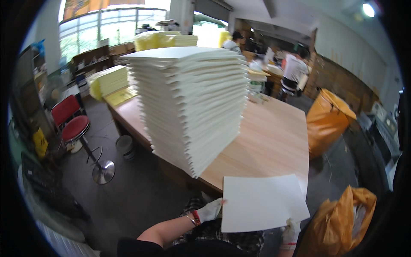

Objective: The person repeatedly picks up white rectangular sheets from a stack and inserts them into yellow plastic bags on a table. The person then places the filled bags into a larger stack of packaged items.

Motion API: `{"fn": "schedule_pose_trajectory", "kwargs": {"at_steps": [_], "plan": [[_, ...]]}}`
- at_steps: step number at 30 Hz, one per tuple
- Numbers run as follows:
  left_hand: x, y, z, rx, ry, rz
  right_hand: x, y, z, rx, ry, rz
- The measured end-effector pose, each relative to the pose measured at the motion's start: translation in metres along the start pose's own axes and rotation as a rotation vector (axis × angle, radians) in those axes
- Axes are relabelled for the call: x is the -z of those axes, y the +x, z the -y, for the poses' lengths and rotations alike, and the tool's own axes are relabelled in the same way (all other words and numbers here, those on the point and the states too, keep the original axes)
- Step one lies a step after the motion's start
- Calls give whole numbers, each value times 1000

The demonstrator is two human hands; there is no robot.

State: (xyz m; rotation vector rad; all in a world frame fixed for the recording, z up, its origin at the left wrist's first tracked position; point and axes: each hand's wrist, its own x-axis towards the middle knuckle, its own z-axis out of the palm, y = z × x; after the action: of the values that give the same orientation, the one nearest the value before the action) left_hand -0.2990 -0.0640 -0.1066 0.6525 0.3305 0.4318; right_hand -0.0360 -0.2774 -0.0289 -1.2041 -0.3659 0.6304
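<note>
Gloved left hand (pixel 210 210) and right hand (pixel 291 231) grasp white paper sheet (pixel 262 202) at opposite edges beside tall paper stack (pixel 192 103) on wooden table (pixel 269 141).

Long wooden table (pixel 269 141) with a pale top running from near right to far left. A tall stack of white folded sheets (pixel 190 103) stands at its middle, leaning toward the near edge. Lower stacks of yellow sheets (pixel 109 81) lie at the far left end; small items at the far right are indistinct
</note>
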Motion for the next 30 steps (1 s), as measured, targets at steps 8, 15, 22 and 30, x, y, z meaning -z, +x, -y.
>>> {"fn": "schedule_pose_trajectory", "kwargs": {"at_steps": [8,15,22,30], "plan": [[-118,-61,-105,-601,838,85,-19,39,27,383,197,375],[-193,-129,-230,-981,765,-7,-226,91,202,647,294,494],[-219,-180,-366,-1199,658,-316,-469,113,294,472,255,835],[-170,-210,-437,-799,319,-328,-588,138,244,182,155,924]]}}
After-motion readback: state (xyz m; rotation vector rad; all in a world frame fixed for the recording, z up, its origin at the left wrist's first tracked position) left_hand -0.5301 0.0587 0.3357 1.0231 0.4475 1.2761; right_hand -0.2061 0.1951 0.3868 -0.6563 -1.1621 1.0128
